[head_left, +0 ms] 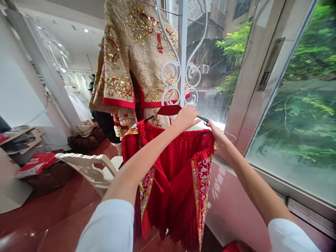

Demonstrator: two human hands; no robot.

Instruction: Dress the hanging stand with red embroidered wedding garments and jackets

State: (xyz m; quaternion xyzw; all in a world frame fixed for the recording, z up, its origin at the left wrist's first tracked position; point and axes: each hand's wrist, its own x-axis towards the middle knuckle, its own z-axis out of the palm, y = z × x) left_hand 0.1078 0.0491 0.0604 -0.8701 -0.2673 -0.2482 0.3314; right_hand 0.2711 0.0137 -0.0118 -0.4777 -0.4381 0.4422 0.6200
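A red pleated skirt (181,175) with embroidered panels hangs from a hanger (203,119) in front of me. My left hand (186,117) rests closed on the hanger's top near its hook, beside a white scrolled metal rack (181,70). My right hand (219,136) grips the hanger's right end and the skirt's waistband. A gold and red embroidered jacket (131,56) hangs on the rack above and behind the skirt.
A white chair (89,168) stands at the left on the red floor. Magazines lie on a low white shelf (23,140) at far left. A large window (301,105) with a pink sill wall fills the right. White gowns hang in the background.
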